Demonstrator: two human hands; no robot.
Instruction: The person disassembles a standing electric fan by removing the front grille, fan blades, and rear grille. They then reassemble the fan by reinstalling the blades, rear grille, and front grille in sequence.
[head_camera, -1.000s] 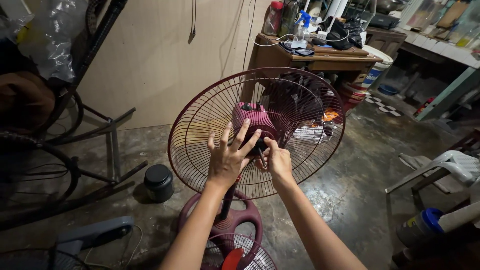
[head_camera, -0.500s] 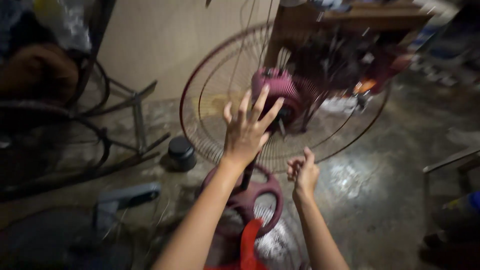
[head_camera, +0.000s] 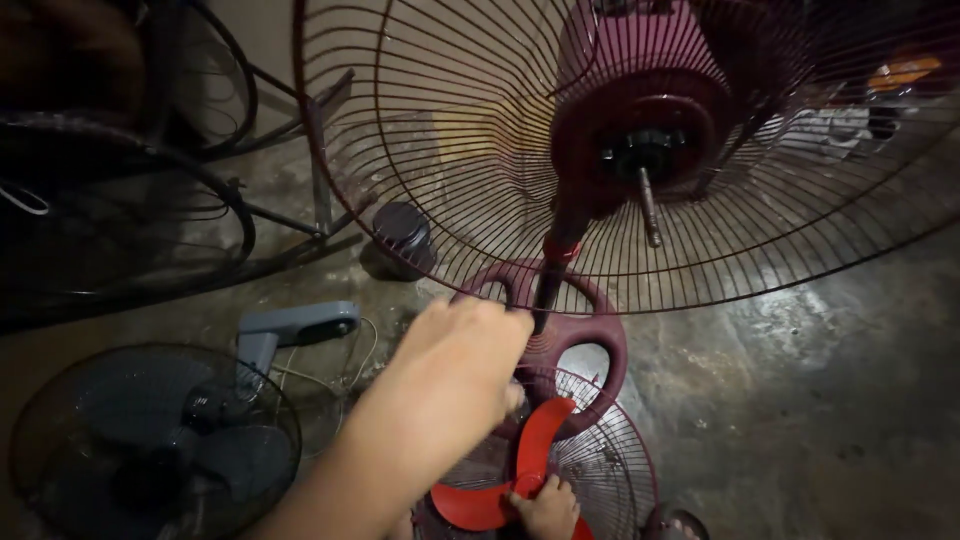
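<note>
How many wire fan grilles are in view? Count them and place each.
3. The large maroon rear grille stands upright on the fan; a second grille lies on the floor under the red blade; a dark grille covers the grey fan, lower left. Others may be hidden.

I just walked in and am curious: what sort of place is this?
Probably a home workshop or repair corner for fans. A maroon pedestal fan with its bare wire rear guard stands on the stained concrete floor, a red plastic fan blade lies below, and a grey fan sits nearby.
</note>
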